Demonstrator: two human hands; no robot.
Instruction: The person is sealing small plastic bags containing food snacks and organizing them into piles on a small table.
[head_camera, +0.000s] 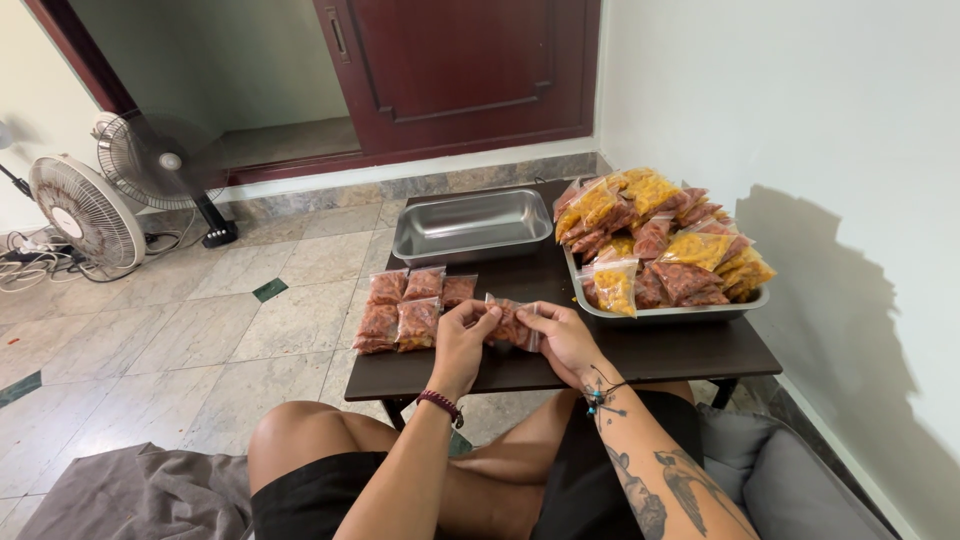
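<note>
We take the low dark table (640, 355) as our landmark. At its near edge, roughly in the middle, our left hand (462, 343) and right hand (565, 340) both pinch one small clear bag (508, 325) of reddish snack, fingers closed on its two ends, the bag held just above the tabletop. Whether its top is sealed we cannot tell, since the fingers cover it.

Just left of the hands, on the table's near-left part, lies a cluster of filled reddish bags (408, 308), laid flat and touching one another. At the table's far side stands an empty steel tray (470, 225). On the table's right side a second steel tray (668, 312) is heaped with filled bags (660, 235), red and yellow, some leaning over its near rim; that heap sits just beside the right hand.

Off the table to the far left, two floor fans (90, 210) stand on the marble floor (200, 340) with cables beside them. Beyond the table is a dark red door (460, 70). Our crossed bare knees lie under the table's near edge.
</note>
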